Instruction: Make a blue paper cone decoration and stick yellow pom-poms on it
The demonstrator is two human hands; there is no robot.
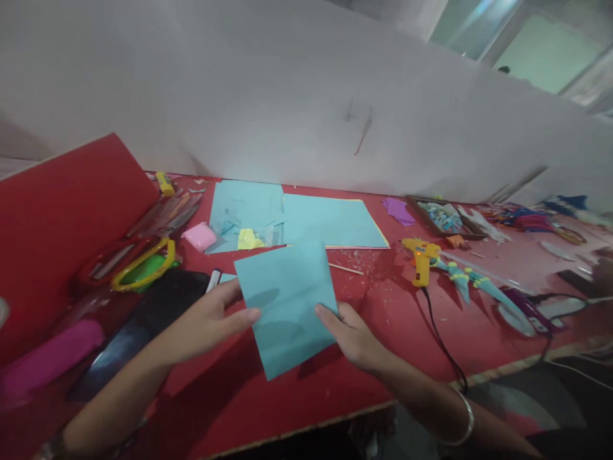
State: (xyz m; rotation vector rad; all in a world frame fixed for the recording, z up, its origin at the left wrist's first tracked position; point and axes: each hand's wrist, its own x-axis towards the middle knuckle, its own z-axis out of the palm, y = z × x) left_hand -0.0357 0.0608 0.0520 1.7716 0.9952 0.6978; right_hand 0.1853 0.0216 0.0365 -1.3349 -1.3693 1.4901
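A light blue sheet of paper is held up, tilted, above the red table. My left hand grips its left edge, thumb on top and the other fingers hidden behind it. My right hand pinches the lower right edge, its thumb on the paper's face. Beyond the held sheet, larger blue sheets lie flat near the wall. A yellow paper piece and a pink item lie beside them.
Right of my hands stands a yellow glue gun with a black cord. Farther right are blue paper shapes and a tray of scraps. At left lie a yellow-rimmed object, a magenta pouch and a black item.
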